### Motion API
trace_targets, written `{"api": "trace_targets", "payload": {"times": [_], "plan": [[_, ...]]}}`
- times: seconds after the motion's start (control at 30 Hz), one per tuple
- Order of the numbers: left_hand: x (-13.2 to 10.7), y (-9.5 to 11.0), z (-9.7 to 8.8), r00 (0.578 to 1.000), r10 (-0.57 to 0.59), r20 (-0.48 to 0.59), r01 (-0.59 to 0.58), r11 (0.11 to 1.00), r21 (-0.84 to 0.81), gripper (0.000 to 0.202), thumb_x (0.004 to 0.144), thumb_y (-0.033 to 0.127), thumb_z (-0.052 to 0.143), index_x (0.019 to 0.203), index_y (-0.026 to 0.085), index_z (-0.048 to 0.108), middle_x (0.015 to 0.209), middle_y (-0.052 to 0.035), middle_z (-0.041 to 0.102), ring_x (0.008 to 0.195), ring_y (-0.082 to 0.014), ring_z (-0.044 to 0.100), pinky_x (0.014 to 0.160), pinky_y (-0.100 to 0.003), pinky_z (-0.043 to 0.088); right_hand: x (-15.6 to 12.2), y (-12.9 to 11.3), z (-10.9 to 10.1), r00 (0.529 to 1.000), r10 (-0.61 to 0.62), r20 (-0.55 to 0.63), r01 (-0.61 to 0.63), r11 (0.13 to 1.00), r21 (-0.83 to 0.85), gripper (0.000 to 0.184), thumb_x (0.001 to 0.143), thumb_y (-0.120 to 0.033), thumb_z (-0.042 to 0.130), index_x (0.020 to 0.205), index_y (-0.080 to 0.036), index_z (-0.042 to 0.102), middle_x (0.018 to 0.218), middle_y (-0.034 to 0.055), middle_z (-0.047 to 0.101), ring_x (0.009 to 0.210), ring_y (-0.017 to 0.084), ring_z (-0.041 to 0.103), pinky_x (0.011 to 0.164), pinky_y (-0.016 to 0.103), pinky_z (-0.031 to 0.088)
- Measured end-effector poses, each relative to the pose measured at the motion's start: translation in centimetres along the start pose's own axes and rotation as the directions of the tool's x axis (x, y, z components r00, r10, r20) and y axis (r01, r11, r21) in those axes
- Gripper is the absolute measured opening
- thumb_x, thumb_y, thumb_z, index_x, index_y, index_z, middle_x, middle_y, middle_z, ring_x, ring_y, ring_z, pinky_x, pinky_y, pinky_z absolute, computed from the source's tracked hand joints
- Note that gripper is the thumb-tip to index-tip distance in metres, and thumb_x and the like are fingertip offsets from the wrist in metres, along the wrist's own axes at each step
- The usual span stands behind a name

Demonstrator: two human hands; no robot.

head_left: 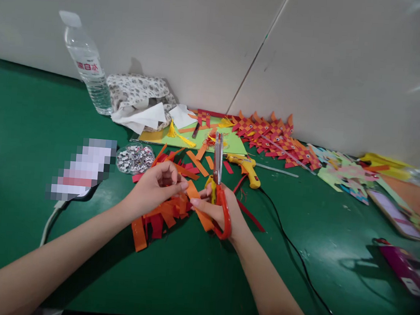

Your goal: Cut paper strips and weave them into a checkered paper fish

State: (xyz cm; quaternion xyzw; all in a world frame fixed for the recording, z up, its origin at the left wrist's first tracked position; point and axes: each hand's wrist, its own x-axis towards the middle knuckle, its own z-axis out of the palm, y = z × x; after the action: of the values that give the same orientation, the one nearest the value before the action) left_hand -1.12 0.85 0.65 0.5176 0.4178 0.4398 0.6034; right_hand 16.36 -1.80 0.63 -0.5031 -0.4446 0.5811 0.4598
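My left hand (156,187) is closed, its thumb and finger pinching the upper end of an orange paper strip (203,217). The strip slants down toward my right hand (216,207), whose thumb presses on it. Scissors (223,214) with red and yellow handles are also held in my right hand, their metal blades pointing up and away from me. Beneath both hands lies a pile of orange and red paper strips (171,212) on the green table. My right hand's lower fingers are partly hidden by the scissors' handle.
Behind the hands are a yellow glue gun (247,169) with a black cord, and a dish of googly eyes (135,159). Woven red-orange paper fish (269,138) lie by the wall. A phone (85,167), water bottle (88,65) and patterned tissue pouch (138,93) stand left.
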Motion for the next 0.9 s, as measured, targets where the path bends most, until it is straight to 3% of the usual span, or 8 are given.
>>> {"api": "trace_targets", "payload": {"times": [0.2, 0.43, 0.63, 0.9], "plan": [[0.5, -0.2, -0.7, 0.995, 0.038, -0.094, -0.038, 0.999, -0.001, 0.036, 0.066, 0.032, 0.076, 0.067, 0.020, 0.043, 0.073, 0.0009, 0.064, 0.069, -0.0122, 0.063, 0.062, -0.023, 0.052, 0.2, 0.9, -0.1, 1.000, -0.010, 0.029, 0.011, 1.000, -0.025, 0.041, 0.050, -0.024, 0.084, 0.069, -0.021, 0.048, 0.060, -0.0091, 0.055, 0.049, 0.011, 0.062, 0.053, 0.025, 0.054], [1.1, -0.2, -1.7, 0.974, 0.100, -0.205, -0.102, 0.995, -0.001, 0.032, 0.069, 0.027, 0.074, 0.066, 0.020, 0.043, 0.071, 0.0023, 0.064, 0.069, -0.0104, 0.063, 0.063, -0.020, 0.049, 0.5, 1.1, -0.3, 0.998, -0.050, -0.048, 0.048, 0.998, -0.036, 0.038, 0.060, -0.037, 0.079, 0.070, -0.021, 0.046, 0.059, -0.0031, 0.065, 0.055, 0.018, 0.069, 0.055, 0.028, 0.056], [1.2, -0.2, -1.9, 0.955, 0.111, -0.273, -0.121, 0.993, -0.017, 0.032, 0.069, 0.026, 0.074, 0.065, 0.019, 0.044, 0.074, 0.0014, 0.064, 0.068, -0.0096, 0.062, 0.059, -0.019, 0.049, 0.9, 1.4, -0.5, 0.986, -0.120, -0.112, 0.111, 0.990, -0.090, 0.033, 0.064, -0.036, 0.076, 0.071, -0.021, 0.047, 0.059, -0.0040, 0.064, 0.056, 0.019, 0.070, 0.054, 0.029, 0.056], [1.4, -0.7, -2.2, 0.959, 0.102, -0.266, -0.125, 0.990, -0.072, 0.030, 0.069, 0.025, 0.074, 0.068, 0.019, 0.044, 0.077, 0.0017, 0.063, 0.069, -0.0088, 0.061, 0.059, -0.018, 0.050, 0.7, 1.1, -0.5, 0.975, -0.181, -0.127, 0.164, 0.977, -0.138, 0.031, 0.066, -0.031, 0.074, 0.071, -0.022, 0.045, 0.056, -0.0074, 0.059, 0.049, 0.016, 0.067, 0.051, 0.027, 0.055]]}}
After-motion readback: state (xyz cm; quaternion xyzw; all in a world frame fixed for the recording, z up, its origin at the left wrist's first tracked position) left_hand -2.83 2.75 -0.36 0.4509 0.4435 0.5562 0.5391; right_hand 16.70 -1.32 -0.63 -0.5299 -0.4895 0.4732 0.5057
